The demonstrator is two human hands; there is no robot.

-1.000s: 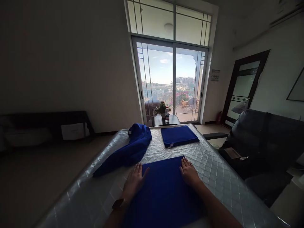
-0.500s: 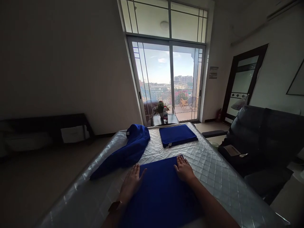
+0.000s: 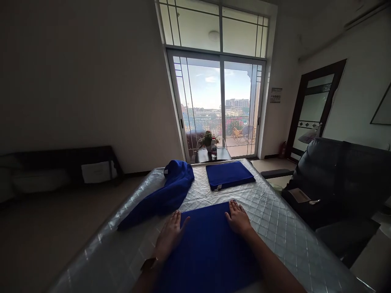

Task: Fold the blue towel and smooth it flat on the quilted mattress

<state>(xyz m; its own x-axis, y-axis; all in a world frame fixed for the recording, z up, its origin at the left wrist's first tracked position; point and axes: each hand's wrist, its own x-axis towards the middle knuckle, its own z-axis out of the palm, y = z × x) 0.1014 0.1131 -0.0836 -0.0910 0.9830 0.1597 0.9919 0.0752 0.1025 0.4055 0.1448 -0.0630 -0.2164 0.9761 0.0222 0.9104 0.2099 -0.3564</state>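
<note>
A blue cloth (image 3: 210,248), folded into a flat rectangle, lies in front of me on the quilted silvery mattress (image 3: 271,215). My left hand (image 3: 171,234) rests flat along its left edge, near the far left corner, thumb spread away from the fingers. At the far right corner my right hand (image 3: 238,217) lies flat on the cloth, fingers stretched out. Neither hand grips anything. Beyond my left hand is a crumpled blue cloth (image 3: 171,185). Farther off to the right lies a neatly folded blue cloth (image 3: 230,174) with a small white tag.
A black armchair (image 3: 342,183) stands right of the mattress, with a brown flat item (image 3: 299,195) on its seat. Past the far edge, a small dark table (image 3: 220,155) bears a potted plant (image 3: 207,140) and a bottle (image 3: 214,148). Behind are glass sliding doors (image 3: 201,93).
The view has shifted very slightly. My hands stay flat at the same places on the folded cloth, and the other cloths have not moved.
</note>
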